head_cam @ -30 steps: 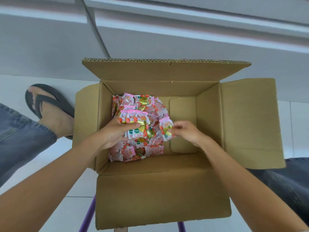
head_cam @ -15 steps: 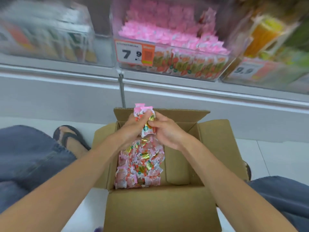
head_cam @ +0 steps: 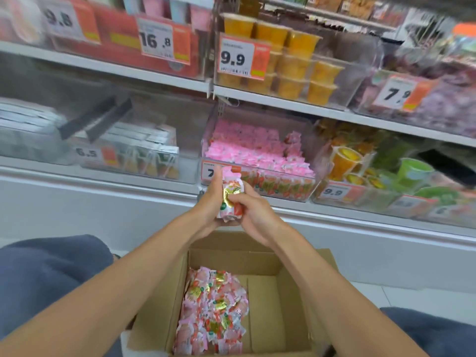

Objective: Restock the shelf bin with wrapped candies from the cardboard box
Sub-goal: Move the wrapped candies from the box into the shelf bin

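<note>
Both hands, left hand (head_cam: 210, 202) and right hand (head_cam: 253, 215), curl round a candy stack (head_cam: 230, 195) to keep it squared, raised above the box (head_cam: 262, 300), bin (head_cam: 257, 155) at 12 o'clock.

Pink wrapped candies (head_cam: 230, 197) bunched upright between both hands; more heaped in open cardboard box (head_cam: 283, 313) left side; clear shelf bin (head_cam: 260, 188) part-full.

Shelf bin (head_cam: 209, 140) open on top, upper shelf (head_cam: 283, 105) overhead, clear front wall (head_cam: 288, 186) barring low entry, cardboard box (head_cam: 262, 302) open-topped
</note>
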The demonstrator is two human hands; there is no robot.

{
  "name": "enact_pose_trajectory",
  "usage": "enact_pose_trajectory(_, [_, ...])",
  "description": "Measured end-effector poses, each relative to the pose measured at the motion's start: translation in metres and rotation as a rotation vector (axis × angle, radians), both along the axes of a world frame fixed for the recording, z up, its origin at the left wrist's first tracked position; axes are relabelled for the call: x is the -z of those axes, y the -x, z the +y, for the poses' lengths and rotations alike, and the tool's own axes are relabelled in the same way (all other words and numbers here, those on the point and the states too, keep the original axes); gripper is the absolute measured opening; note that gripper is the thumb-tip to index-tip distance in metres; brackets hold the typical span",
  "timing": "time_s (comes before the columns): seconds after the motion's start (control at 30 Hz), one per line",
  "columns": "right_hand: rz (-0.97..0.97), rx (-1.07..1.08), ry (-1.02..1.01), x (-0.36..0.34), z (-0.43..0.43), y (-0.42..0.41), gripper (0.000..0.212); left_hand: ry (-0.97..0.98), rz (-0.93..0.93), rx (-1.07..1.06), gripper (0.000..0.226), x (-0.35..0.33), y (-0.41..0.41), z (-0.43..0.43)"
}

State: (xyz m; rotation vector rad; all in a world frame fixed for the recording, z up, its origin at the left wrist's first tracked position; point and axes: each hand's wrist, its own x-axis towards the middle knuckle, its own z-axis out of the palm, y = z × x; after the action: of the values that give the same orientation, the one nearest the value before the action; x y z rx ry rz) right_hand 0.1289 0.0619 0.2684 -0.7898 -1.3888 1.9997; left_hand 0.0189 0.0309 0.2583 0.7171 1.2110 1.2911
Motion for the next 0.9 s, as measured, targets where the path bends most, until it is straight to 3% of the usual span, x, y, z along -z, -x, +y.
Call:
enact_pose_trajectory(0.1, [-0.048,-0.11,-0.035,-0.018,0.008,-0.002,0.036,0.013,0.008,0.013,0.087,-0.016,0.006,0.004])
enact_pose_trajectory(0.33, [0.049,-0.074,0.1,-0.033,0.055,0.007,0.026,-0.013,0.566,0.099,0.088,-0.056,0.031,0.041])
enact_pose_trajectory(0.47, [0.058,0.098,0.092,-0.04,0.113,0.022,0.028,-0.14,1.06,-0.287,0.05,-0.057,0.082,0.084])
enact_pose_trajectory(0.57, [-0.026,0.198,-0.001,-0.033,0.168,0.038,0.031,-0.121,1.046,-0.289,0.025,-0.049,0.122,0.122])
enact_pose_trajectory(0.7, [-0.061,0.271,-0.052,-0.015,0.234,0.075,0.016,-0.126,0.838,-0.18,0.041,-0.035,0.151,0.176])
enact_pose_trajectory(0.9, [-0.132,0.352,-0.301,-0.016,0.298,0.141,0.027,-0.139,0.773,-0.089,0.02,-0.022,0.176,0.214])
